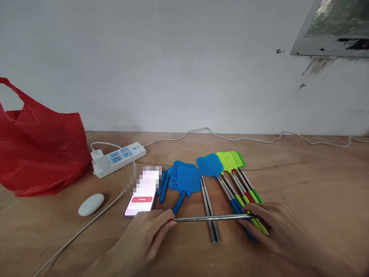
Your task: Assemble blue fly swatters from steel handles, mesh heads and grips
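Left hand (144,236) pinched the left end of the steel rod (198,218) between thumb and forefinger. The rod's long axis ran sideways between the hands, roughly parallel to the far edge of the wooden table (302,181) and well apart from it. Stacked blue swatter heads (188,179) lay beyond its left half; a pair of bare rods (216,232) pointed towards the far edge, crossing beneath its middle. Further right, long-handled swatters (240,200) lay fanned. Right hand (278,227), at their handles, gripped the rod's right end; neither hand was nearer.

Left fingers (165,218), right fingers (255,209) in pinches
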Demonstrator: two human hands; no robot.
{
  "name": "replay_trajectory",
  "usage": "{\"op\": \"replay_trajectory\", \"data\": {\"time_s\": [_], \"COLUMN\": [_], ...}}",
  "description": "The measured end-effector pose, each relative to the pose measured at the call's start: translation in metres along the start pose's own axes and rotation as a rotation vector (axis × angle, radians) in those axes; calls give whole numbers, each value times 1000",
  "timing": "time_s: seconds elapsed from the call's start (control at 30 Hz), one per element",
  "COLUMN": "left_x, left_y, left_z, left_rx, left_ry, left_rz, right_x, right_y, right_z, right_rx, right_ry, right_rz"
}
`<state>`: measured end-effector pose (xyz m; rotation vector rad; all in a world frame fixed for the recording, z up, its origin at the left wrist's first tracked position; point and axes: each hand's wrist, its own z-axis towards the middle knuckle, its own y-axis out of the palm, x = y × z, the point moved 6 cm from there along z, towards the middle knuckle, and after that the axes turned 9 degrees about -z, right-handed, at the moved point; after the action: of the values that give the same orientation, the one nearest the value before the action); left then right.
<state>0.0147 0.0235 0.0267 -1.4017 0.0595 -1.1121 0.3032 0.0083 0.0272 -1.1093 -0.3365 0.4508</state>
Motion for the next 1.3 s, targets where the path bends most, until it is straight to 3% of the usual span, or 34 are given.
{"op": "replay_trajectory", "data": {"time_s": [0.17,0.37,0.73,0.93,1.17,1.3], "left_x": [0,10,21,16,12,2], "left_y": [7,21,31,27,11,15], "left_z": [0,10,28,33,51,51], "left_rx": [-29,-65,-50,-71,-65,-50], "left_ry": [8,33,75,80,43,34], "left_rz": [12,11,39,52,99,176], "right_x": [4,-24,-58,-55,-29,-24], "right_y": [-3,-14,-5,-3,9,20], "right_z": [-2,10,35,39,50,51], "right_rx": [-32,58,125,83,69,76], "right_ry": [-80,-167,-189,-176,-110,-95], "right_rz": [-13,-35,-37,5,14,32]}}
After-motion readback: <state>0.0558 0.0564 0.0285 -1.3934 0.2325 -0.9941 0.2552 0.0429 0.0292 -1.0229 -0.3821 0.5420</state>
